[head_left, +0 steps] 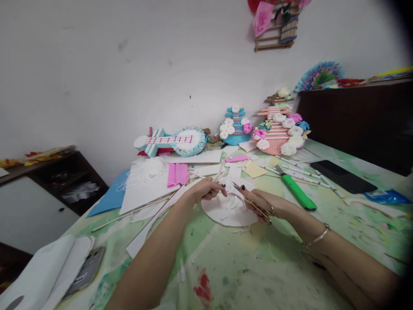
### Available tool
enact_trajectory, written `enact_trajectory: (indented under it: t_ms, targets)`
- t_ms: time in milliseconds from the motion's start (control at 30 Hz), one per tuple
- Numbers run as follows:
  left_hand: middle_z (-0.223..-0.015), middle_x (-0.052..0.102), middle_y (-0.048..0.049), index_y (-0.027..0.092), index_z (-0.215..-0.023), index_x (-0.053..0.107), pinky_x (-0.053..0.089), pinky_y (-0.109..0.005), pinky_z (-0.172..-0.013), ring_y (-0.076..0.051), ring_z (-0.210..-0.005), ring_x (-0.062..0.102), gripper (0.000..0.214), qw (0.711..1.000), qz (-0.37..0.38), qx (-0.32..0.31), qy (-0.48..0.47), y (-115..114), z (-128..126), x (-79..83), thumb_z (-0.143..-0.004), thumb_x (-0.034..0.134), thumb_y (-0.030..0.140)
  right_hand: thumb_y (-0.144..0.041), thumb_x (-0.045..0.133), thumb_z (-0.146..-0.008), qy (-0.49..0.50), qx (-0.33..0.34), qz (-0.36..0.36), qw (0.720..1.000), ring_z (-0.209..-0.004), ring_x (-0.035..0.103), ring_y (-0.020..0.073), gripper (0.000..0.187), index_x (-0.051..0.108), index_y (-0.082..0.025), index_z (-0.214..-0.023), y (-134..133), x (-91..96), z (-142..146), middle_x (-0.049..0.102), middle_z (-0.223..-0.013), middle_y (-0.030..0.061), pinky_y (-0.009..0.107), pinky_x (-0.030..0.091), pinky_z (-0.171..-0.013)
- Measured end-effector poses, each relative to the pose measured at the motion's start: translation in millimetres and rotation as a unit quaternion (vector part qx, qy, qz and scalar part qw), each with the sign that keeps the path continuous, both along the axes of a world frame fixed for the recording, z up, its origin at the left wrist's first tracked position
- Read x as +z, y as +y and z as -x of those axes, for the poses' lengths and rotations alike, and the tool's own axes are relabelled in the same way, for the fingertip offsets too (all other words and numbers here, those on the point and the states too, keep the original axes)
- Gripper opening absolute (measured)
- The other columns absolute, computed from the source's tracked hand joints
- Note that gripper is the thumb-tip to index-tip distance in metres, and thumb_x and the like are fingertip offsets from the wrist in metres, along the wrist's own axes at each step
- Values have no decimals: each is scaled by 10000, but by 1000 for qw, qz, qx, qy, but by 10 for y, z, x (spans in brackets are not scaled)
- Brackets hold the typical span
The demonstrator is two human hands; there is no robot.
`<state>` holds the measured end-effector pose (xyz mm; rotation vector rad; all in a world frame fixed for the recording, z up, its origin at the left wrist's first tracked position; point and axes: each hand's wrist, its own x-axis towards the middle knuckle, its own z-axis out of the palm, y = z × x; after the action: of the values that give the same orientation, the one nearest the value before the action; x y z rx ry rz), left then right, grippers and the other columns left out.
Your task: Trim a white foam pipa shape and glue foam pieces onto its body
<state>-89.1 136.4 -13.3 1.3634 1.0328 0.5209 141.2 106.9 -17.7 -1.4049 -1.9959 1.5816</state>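
My left hand (206, 189) is closed in a pinch on a thin white paper strip (220, 174) that rises from it. My right hand (263, 203) is wrapped round gold-handled scissors (254, 202), whose blades point left toward the strip. Under and between both hands lies a white paper disc (227, 213) with white scraps on it. A thin bracelet sits on my right wrist.
A green craft knife (296, 188), a black phone (342, 175) and white sticks lie to the right. Pink paper (177, 174), white sheets and blue paper lie to the left. Paper guitar and flower models stand at the wall. A phone (86, 270) rests near left.
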Motion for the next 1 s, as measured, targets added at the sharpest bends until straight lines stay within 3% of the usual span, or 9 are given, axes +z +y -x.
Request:
enact_trajectory:
  t_ms: [367,533,667,867,1000]
  targets:
    - [-464,240,83,63,-801,678,95,-199,-387,-32,-395,187,289,999,8,-46,21,4,73,3,-709,648,335,-773,294,-761,-37,36,13,999,-317,373,73,622,424,-176,-646,30,-88,-43,395,-420,-45,201,297,-327]
    - [-449,219,91,69,-779,672,91,-195,-379,-30,-384,160,293,999,21,-31,35,31,94,-5,-711,639,352,-784,280,-747,-17,32,4,999,-360,472,108,640,428,-174,-625,-23,-24,-25,449,-436,-14,207,334,-358]
    - [-459,207,90,56,-757,674,81,-194,-375,-30,-388,146,315,996,50,-63,44,-2,65,19,-699,648,364,-807,234,-731,-2,72,-20,997,-406,527,125,690,422,-163,-570,-95,64,22,488,-473,16,207,338,-383]
    - [-463,181,90,58,-761,679,63,-195,-375,-37,-394,117,339,989,82,-112,46,-75,-22,62,-720,619,390,-782,340,-711,-18,68,-34,997,-362,451,101,618,404,-181,-582,-123,72,53,419,-424,-29,208,331,-355]
    - [-489,201,89,63,-799,666,72,-198,-376,-37,-403,145,362,993,60,-94,29,-78,-46,37,-723,626,415,-795,338,-706,-62,52,-39,996,-311,407,88,622,372,-190,-563,-110,108,39,372,-380,-45,203,298,-324]
